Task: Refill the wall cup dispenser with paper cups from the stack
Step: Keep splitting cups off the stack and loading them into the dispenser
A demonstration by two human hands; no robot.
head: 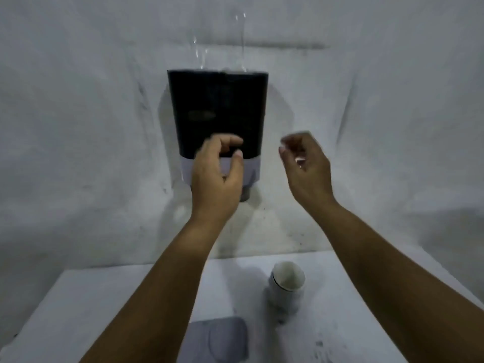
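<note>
A black wall cup dispenser with a pale lower band hangs on the white wall, a clear tube rising faintly from its top. My left hand is raised in front of its lower part, fingers curled and apart, holding nothing. My right hand hovers to the right of the dispenser, fingers loosely bent, nothing in it. A short stack of white paper cups stands upright on the white table below, apart from both hands.
A grey flat lid-like piece lies on the table near its front edge, left of the cup stack. The wall is covered with white wrinkled sheeting. The table's left edge runs diagonally at lower left.
</note>
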